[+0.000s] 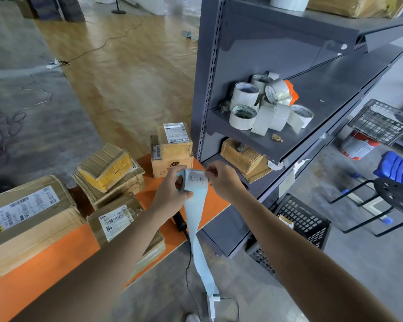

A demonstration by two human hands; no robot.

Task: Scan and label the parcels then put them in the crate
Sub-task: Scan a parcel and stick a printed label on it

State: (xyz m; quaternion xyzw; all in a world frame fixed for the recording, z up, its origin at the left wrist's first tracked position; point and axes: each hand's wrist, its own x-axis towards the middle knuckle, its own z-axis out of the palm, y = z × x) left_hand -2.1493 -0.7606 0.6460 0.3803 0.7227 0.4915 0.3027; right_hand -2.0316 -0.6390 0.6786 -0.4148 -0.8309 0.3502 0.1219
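While left hand [172, 190] grips label strip [193, 219] above bench [14, 296] | right hand [221, 180] pinches label [196, 181] corner | peel slowly, keep flat

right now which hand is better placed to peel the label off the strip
Right. The right hand pinches the top edge of the handwritten label, so it can likely pull it free. The left hand grips the backing strip and is needed to steady it.

Both bare forearms are reaching forward; the left hand [172, 189] and right hand [222, 180] are pinching a pale blue paper label strip [194, 205] with curled fingers.
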